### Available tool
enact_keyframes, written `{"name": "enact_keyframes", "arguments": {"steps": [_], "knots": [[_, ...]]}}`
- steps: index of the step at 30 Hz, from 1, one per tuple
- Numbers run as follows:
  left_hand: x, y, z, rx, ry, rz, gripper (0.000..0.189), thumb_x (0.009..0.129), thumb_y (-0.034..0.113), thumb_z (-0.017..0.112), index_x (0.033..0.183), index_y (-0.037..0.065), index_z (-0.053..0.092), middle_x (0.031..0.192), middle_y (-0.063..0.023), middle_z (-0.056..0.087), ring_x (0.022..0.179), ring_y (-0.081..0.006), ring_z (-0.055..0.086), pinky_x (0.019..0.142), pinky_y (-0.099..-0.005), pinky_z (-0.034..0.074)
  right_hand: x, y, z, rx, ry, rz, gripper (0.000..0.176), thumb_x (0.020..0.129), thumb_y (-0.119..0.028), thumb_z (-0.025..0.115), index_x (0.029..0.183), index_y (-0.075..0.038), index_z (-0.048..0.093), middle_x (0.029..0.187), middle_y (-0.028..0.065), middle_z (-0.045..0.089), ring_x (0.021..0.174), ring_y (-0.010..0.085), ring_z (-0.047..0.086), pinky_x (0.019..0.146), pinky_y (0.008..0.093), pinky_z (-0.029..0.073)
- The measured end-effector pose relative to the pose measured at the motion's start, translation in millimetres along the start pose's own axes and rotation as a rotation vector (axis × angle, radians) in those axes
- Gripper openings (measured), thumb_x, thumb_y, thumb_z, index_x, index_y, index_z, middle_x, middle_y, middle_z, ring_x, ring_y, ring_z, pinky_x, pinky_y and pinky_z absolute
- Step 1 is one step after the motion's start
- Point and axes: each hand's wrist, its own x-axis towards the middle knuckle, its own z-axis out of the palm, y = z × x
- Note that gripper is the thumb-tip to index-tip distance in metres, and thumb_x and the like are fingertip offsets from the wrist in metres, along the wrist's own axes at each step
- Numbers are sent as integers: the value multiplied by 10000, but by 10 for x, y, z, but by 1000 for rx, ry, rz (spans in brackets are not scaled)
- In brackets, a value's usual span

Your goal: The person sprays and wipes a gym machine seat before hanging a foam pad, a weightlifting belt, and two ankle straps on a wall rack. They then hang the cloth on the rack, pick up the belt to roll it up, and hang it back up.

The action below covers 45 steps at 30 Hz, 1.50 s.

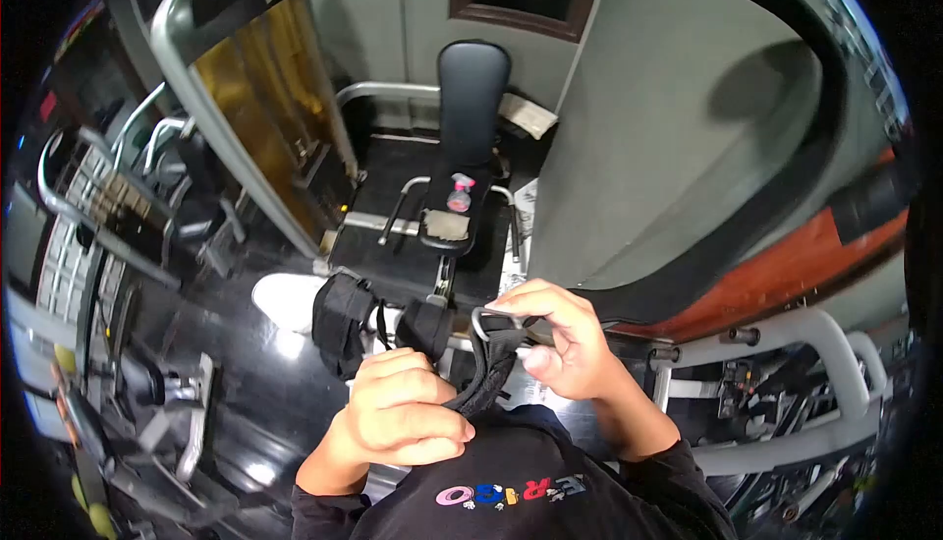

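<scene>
My left hand is closed in a fist at the lower end of a black webbing strap. My right hand pinches the strap's upper end between thumb and fingers, beside a silvery metal ring through which the strap appears to run. The strap hangs in a curve between both hands, in front of my black shirt. Just beyond my left hand are a bulky black padded piece and a smaller black piece; how they attach is hidden. A white rounded object adjoins the bulky one.
Ahead stands a black padded seat with a pink-capped bottle and a beige cloth on it. A weight-stack machine rises at left. To the right are a curved black bar and a grey metal frame.
</scene>
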Motion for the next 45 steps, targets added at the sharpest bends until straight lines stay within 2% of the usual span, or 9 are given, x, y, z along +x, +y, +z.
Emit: {"name": "enact_keyframes", "arguments": {"steps": [5, 10, 15, 25, 29, 32, 38, 39, 45], "knots": [[586, 20, 277, 12, -15, -41, 521, 620, 66, 752, 1128, 68, 632, 722, -55, 584, 570, -229, 568, 518, -345, 433, -132, -376, -252, 78, 354, 33, 213, 933, -110, 691, 1093, 4, 609, 891, 94, 688, 755, 139, 651, 694, 269, 522], [1188, 173, 642, 148, -169, 3, 784, 666, 180, 712, 1391, -26, 495, 1001, -191, 645, 775, -330, 616, 729, -383, 500, -283, -669, -776, -225, 478, -127, 159, 922, -69, 690, 1060, -14, 637, 785, 65, 706, 644, 104, 661, 592, 265, 520], [1731, 477, 1256, 96, -153, -32, 361, 833, 100, 686, 1181, 21, 633, 897, -147, 650, 755, -304, 626, 673, -367, 493, -587, -1014, -1341, -421, 526, -219, 107, 887, -58, 721, 983, -37, 680, 804, 73, 715, 602, 138, 665, 548, 269, 512], [2649, 914, 2597, 198, -97, 125, 121, 823, 33, 754, 931, -5, 712, 767, -93, 666, 674, -198, 629, 619, -290, 466, -1095, -1515, -2734, -798, 604, -443, 161, 811, -83, 782, 940, -35, 698, 814, 101, 687, 681, 240, 667, 585, 327, 525], [3184, 929, 3052, 129, -81, 150, 192, 916, 150, 698, 998, -23, 705, 889, -113, 720, 826, -167, 677, 771, -283, 511, -1085, -1745, -3356, -1019, 661, -507, 44, 873, -50, 687, 850, -21, 663, 740, 112, 629, 639, 276, 623, 574, 352, 497], [3652, 825, 3366, 122, -23, 123, 294, 914, 225, 682, 1075, -20, 690, 1012, -198, 719, 956, -341, 706, 851, -357, 538, -938, -1889, -3810, -1003, 868, -477, 152, 922, -93, 651, 809, 7, 639, 692, 136, 596, 592, 278, 587, 549, 350, 452], [4499, 509, 3744, 95, -29, -25, 375, 927, 303, 646, 1064, -44, 687, 993, -203, 725, 956, -265, 698, 857, -364, 507, -545, -1987, -4518, -1135, 903, -325, 255, 965, -194, 584, 824, 4, 659, 704, 208, 631, 674, 406, 627, 619, 445, 485], [4639, 333, 3835, 47, -20, 0, 350, 956, 266, 645, 1061, -66, 680, 911, -85, 703, 870, -121, 602, 815, -288, 475, -515, -2038, -4609, -1135, 903, -330, 255, 965, -194, 584, 824, 4, 659, 704, 208, 631, 674, 406, 627, 619, 445, 485], [5101, 215, 4123, -17, 84, -91, 403, 960, 288, 653, 1118, -82, 683, 912, -93, 713, 850, -128, 621, 783, -302, 490, -321, -2376, -4876, -1674, 729, 53, 245, 919, -186, 584, 811, 6, 690, 827, 200, 702, 816, 377, 703, 759, 440, 570]]}}
